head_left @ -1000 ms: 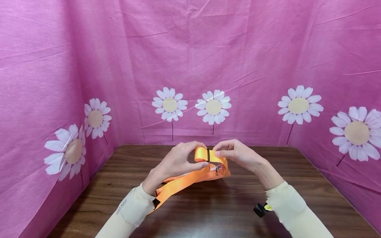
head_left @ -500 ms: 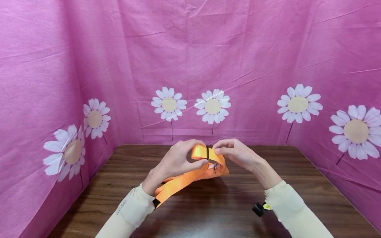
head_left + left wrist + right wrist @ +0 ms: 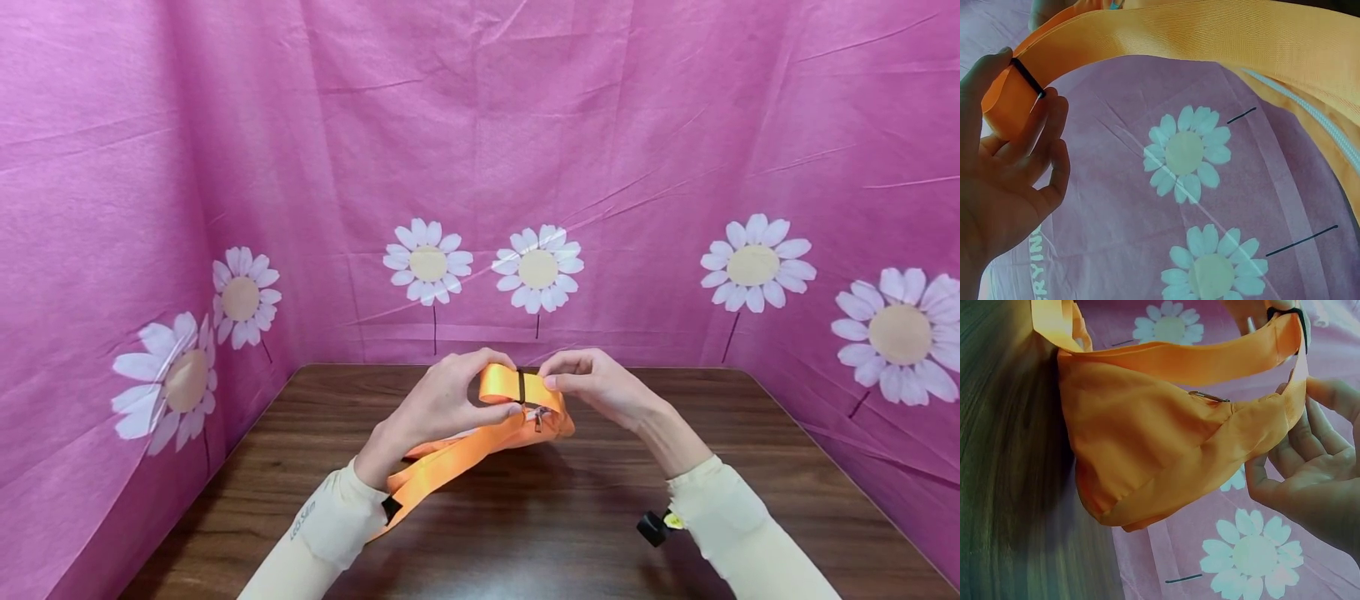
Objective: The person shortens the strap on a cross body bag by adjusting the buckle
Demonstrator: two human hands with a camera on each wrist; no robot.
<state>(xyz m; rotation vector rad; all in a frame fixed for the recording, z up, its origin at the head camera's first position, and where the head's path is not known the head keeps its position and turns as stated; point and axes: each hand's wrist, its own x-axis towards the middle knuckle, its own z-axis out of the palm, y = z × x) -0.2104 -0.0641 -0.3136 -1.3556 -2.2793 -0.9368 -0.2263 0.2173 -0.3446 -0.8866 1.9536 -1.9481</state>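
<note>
An orange waist bag [image 3: 1141, 431] with a zipper stands on the table, its wide strap [image 3: 1147, 31] looping up and off to the left. My left hand [image 3: 442, 400] pinches a black strap slider [image 3: 521, 387] between thumb and fingers, as the left wrist view shows at the slider's ends. A folded loop of strap [image 3: 497, 383] bulges toward the left palm. On the other side of the slider, my right hand [image 3: 607, 390] pinches the strap where it joins the bag's end. A metal zipper pull [image 3: 538, 423] hangs just below the slider.
The dark wood table [image 3: 600, 517] is enclosed by a pink cloth [image 3: 480, 150] printed with white daisies. A small black device [image 3: 652, 528] sits at the right sleeve cuff.
The slider and strap loop have shifted slightly left, and the bag's end has come a little left with them. Both hands keep nearly the same place and grip.
</note>
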